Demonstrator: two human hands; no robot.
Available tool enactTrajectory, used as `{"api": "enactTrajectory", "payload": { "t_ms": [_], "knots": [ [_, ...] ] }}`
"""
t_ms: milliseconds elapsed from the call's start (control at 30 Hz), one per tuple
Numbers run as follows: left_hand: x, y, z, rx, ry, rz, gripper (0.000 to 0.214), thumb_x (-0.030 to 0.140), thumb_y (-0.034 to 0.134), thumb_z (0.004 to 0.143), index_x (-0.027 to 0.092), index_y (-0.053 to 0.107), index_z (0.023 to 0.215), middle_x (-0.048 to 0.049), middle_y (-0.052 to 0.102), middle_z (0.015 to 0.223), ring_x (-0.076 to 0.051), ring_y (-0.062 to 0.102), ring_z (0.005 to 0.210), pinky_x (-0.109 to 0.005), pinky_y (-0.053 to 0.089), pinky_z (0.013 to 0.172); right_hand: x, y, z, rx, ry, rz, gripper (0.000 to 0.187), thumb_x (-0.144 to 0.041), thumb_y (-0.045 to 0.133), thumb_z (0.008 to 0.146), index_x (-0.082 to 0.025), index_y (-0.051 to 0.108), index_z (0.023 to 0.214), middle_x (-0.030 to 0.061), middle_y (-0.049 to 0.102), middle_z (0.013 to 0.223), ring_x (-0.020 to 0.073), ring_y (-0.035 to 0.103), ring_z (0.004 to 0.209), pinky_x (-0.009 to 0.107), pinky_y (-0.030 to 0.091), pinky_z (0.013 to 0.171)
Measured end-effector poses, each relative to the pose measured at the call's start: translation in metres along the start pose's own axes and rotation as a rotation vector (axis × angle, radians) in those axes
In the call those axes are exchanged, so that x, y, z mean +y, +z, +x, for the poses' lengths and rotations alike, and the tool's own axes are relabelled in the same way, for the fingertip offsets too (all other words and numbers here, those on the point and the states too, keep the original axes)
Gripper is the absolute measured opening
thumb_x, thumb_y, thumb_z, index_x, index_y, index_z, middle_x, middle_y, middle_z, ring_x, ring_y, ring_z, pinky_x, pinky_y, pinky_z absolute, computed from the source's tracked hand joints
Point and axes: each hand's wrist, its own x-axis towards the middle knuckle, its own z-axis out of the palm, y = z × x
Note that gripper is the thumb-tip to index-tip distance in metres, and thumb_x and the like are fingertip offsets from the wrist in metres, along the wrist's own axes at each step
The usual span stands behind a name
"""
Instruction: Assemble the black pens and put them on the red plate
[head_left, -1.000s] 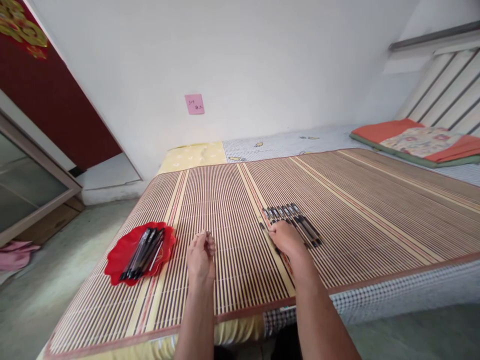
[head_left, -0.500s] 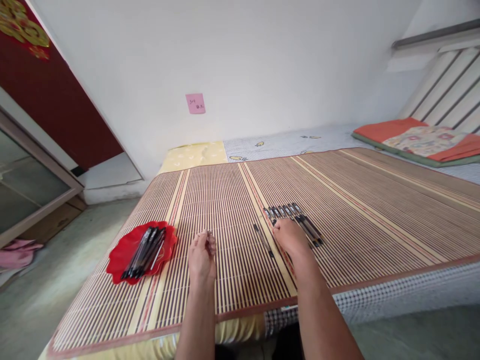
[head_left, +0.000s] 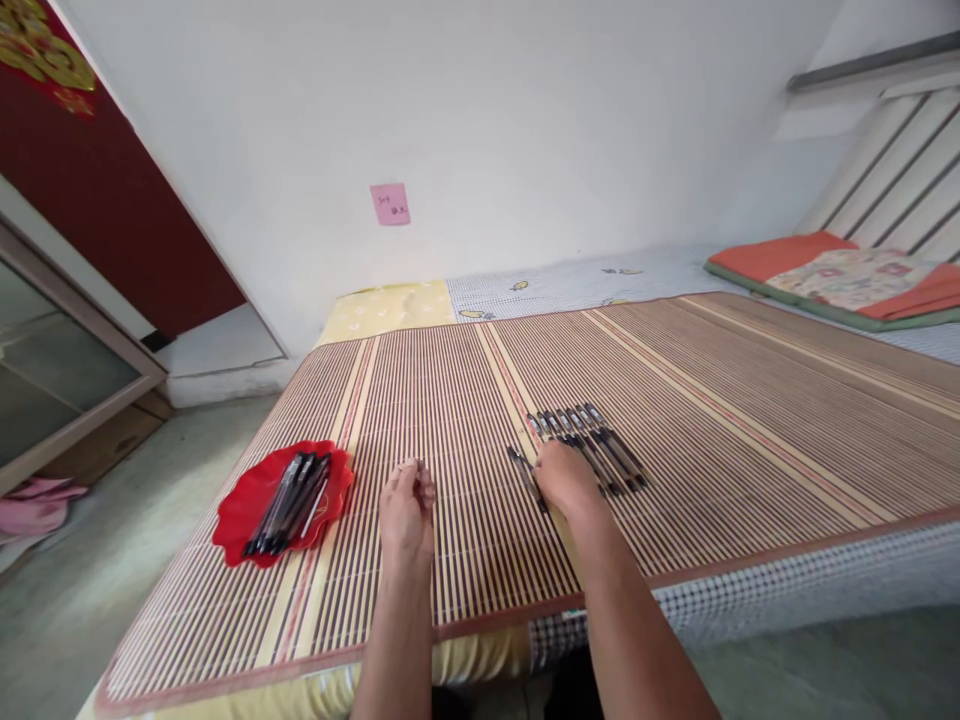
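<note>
A row of several black pens lies side by side on the striped bamboo mat. My right hand rests palm down at the left end of that row, fingers curled over the nearest pens. One more black pen lies apart just left of this hand, touching or almost touching its fingertips. My left hand sits on the mat with its fingers loosely curled, nothing visible in it. A red scalloped plate at the left holds several more black pens.
The mat covers a bed whose front edge runs below my wrists. Folded orange bedding lies at the far right. A pink sticky note is on the white wall. Bare floor and a glass door lie left.
My right hand slid a little left, back beside the single pen it had left on the mat half a second ago. My left hand stayed put.
</note>
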Motion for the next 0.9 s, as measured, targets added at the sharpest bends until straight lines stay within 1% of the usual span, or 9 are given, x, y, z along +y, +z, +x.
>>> {"api": "enactTrajectory", "payload": {
  "t_ms": [100,233,333,467,600,733,833,900],
  "knots": [
    [-0.001,0.001,0.0,-0.008,-0.002,0.021,0.037,0.04,0.083,0.059,0.016,0.06,0.073,0.0055,0.054,0.056,-0.006,0.044,0.048,-0.017,0.029,0.043,-0.003,-0.001,0.0,0.017,-0.021,0.025,0.026,-0.011,0.054,0.089,-0.008,0.077,0.101,0.0226,0.078,0.1,0.0291,0.074,0.094,0.031,0.042,0.068],
    [-0.002,0.002,-0.001,-0.003,0.007,0.043,0.036,0.041,0.083,0.059,0.017,0.059,0.072,0.0058,0.054,0.055,-0.006,0.042,0.046,-0.017,0.028,0.042,-0.006,0.001,0.0,0.046,-0.085,0.089,0.021,-0.016,0.055,0.09,-0.013,0.076,0.09,0.0154,0.078,0.095,0.0228,0.071,0.086,0.029,0.037,0.064],
    [-0.003,0.003,0.0,-0.005,0.008,0.06,0.036,0.042,0.082,0.06,0.017,0.059,0.072,0.0059,0.053,0.055,-0.006,0.042,0.047,-0.018,0.028,0.042,-0.01,0.006,0.0,0.039,-0.116,0.133,0.015,-0.019,0.06,0.088,-0.016,0.074,0.082,0.0118,0.076,0.088,0.0199,0.069,0.08,0.028,0.035,0.062],
    [-0.007,0.002,-0.002,-0.026,0.001,0.091,0.035,0.042,0.082,0.063,0.017,0.06,0.071,0.0052,0.054,0.057,-0.007,0.043,0.049,-0.019,0.029,0.043,-0.019,0.015,-0.003,0.008,-0.135,0.19,0.01,-0.024,0.069,0.083,-0.018,0.07,0.075,0.0096,0.074,0.082,0.02,0.066,0.075,0.028,0.031,0.059],
    [-0.01,0.003,-0.007,-0.113,-0.024,0.203,0.035,0.047,0.08,0.07,0.017,0.061,0.073,0.0043,0.056,0.061,-0.007,0.045,0.051,-0.02,0.033,0.047,-0.027,0.021,-0.005,-0.003,-0.154,0.247,0.01,-0.016,0.069,0.078,-0.018,0.065,0.069,0.0077,0.069,0.074,0.0192,0.061,0.068,0.029,0.029,0.058],
    [-0.016,0.007,-0.009,-0.207,-0.068,0.361,0.042,0.055,0.08,0.07,0.017,0.063,0.074,0.0015,0.06,0.063,-0.009,0.05,0.053,-0.022,0.038,0.049,-0.027,0.025,-0.002,0.004,-0.173,0.34,0.017,-0.011,0.068,0.073,-0.018,0.059,0.061,0.0045,0.063,0.065,0.0172,0.057,0.063,0.029,0.027,0.056],
    [-0.023,0.011,-0.01,-0.265,-0.124,0.424,0.044,0.057,0.081,0.07,0.016,0.067,0.079,-0.0019,0.065,0.068,-0.012,0.056,0.059,-0.023,0.043,0.053,-0.023,0.026,0.002,-0.032,-0.207,0.461,0.017,-0.013,0.069,0.072,-0.018,0.058,0.06,0.0006,0.059,0.06,0.0149,0.056,0.061,0.026,0.032,0.056],
    [-0.027,0.014,-0.013,-0.288,-0.168,0.434,0.045,0.055,0.083,0.068,0.015,0.069,0.083,-0.0048,0.068,0.074,-0.015,0.061,0.067,-0.025,0.049,0.058,-0.021,0.025,0.004,-0.076,-0.247,0.559,0.011,-0.017,0.069,0.075,-0.018,0.062,0.066,-0.0012,0.06,0.061,0.0135,0.057,0.061,0.024,0.037,0.056]
  ]
}}
